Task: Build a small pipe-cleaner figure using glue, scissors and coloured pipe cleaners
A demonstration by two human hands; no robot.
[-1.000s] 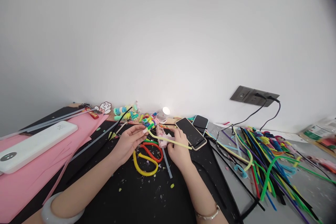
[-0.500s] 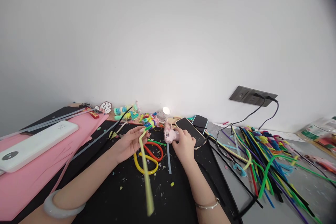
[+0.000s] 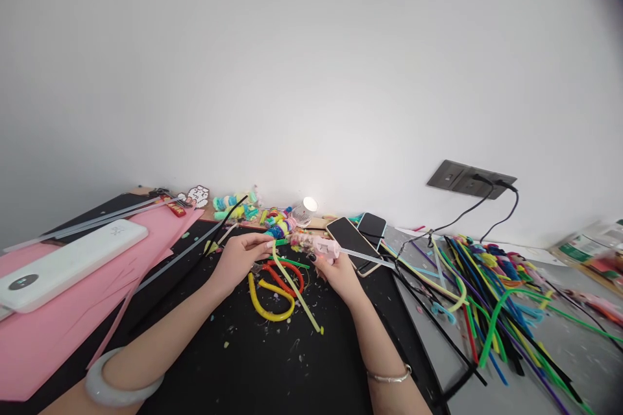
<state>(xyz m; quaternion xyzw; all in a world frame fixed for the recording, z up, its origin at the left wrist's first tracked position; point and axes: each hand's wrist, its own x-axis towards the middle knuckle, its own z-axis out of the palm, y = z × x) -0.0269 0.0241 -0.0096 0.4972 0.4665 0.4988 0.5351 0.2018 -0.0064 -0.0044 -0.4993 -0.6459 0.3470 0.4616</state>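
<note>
My left hand [image 3: 237, 264] pinches a pale yellow pipe cleaner [image 3: 296, 288] near its bent upper end, close to a short green piece [image 3: 281, 242]. The rest of the stem slants down to the right over the black mat. My right hand [image 3: 341, 277] is wrapped around a pink hot glue gun [image 3: 326, 247]. The gun lies sideways with its nozzle end towards the left hand, and a translucent glue stick [image 3: 365, 257] juts from its back. Below the hands rest a yellow curved pipe cleaner [image 3: 269, 318] and a red looped one [image 3: 298, 275].
Two phones [image 3: 346, 237] lie behind my right hand, near a small lit lamp [image 3: 309, 206]. Many coloured pipe cleaners [image 3: 501, 311] and black cables spread over the right side. On the left, a white power bank [image 3: 73, 266] sits on pink sheets [image 3: 63, 350]. Colourful fuzzy pieces [image 3: 233, 207] line the wall.
My right hand has turned the glue gun sideways, swinging its glue stick from downward to rightward. The yellow pipe cleaner's lower end has swung right and away from me.
</note>
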